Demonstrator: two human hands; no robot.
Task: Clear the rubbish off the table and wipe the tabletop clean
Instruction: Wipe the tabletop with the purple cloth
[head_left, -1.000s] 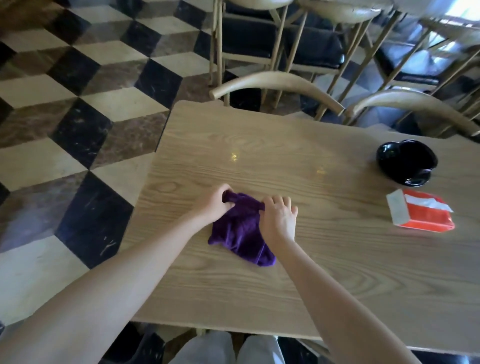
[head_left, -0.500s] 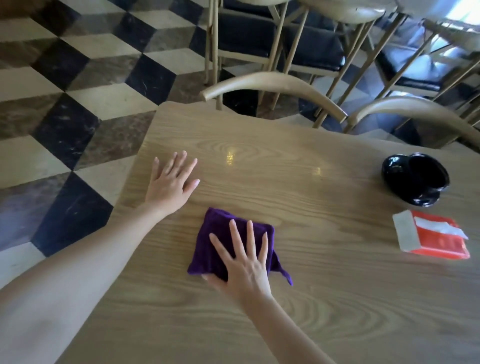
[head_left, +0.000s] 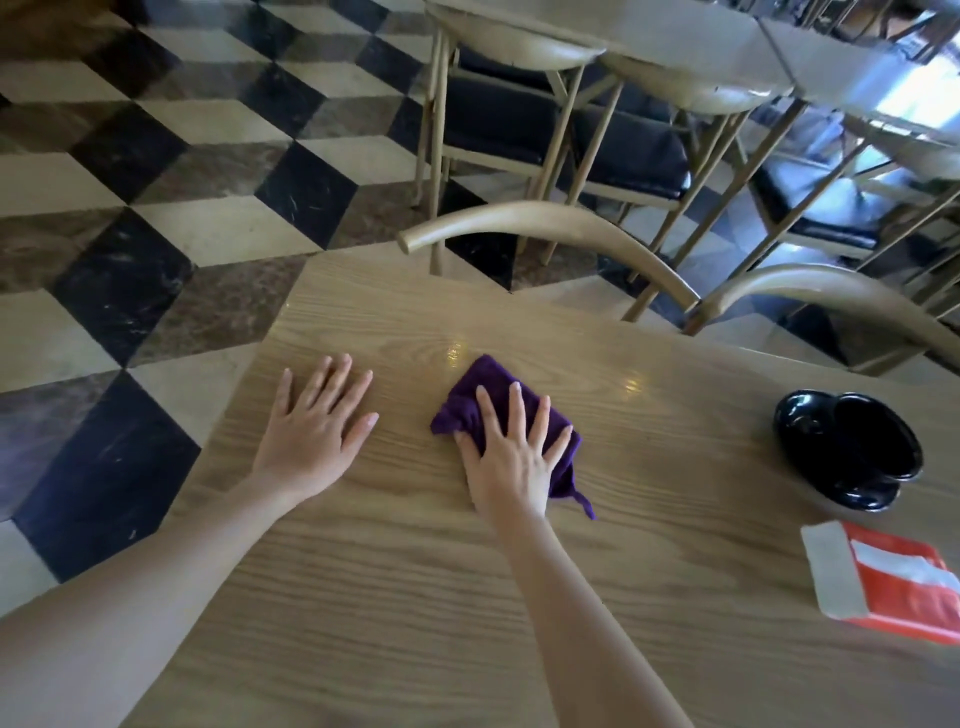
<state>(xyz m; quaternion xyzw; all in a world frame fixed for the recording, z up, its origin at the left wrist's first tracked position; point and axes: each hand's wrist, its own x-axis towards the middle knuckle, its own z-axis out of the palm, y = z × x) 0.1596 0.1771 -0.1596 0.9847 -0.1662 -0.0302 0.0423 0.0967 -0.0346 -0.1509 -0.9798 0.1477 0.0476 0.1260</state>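
Both hands lie flat with fingers spread, the right hand (head_left: 511, 457) pressing the folded purple cloth (head_left: 496, 410) onto the tabletop (head_left: 415, 597) to wipe it, the left hand (head_left: 314, 421) empty beside it, likely bracing, the black dish (head_left: 852, 452) and red packet (head_left: 888, 582) well off right
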